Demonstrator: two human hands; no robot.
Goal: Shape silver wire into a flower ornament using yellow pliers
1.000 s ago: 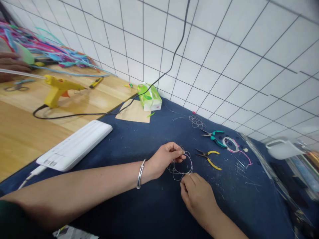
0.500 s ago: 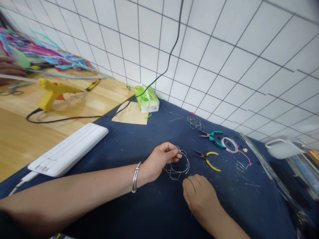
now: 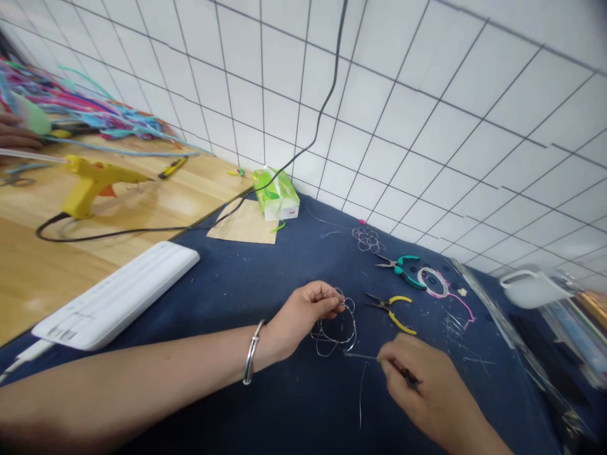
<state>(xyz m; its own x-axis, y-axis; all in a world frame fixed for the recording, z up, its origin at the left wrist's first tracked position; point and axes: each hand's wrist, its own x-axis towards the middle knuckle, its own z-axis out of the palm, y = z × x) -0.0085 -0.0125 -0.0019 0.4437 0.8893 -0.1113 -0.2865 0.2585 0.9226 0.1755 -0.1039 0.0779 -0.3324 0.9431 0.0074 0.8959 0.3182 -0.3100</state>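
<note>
My left hand, with a silver bangle at the wrist, pinches the top edge of a ring of thin silver wire bent into several loops. The ring hangs below my fingertips, over the dark blue cloth. To its lower right, my right hand is closed around a slim tool. Its thin silver shaft points left at the ring's lower edge, and a dark brown part shows between my fingers. Whether the tip touches the wire I cannot tell. A loose strand of wire runs downward below the shaft.
Yellow-handled pliers and teal-handled pliers lie right of the ring, near a looped wire piece and a white coil. A power bank, tissue pack and glue gun are leftward. Another person's hand is far left.
My right hand has moved right and turned, so the slim tool now shows in its grip. My left hand still holds the wire ring. The camera view has shifted slightly.
</note>
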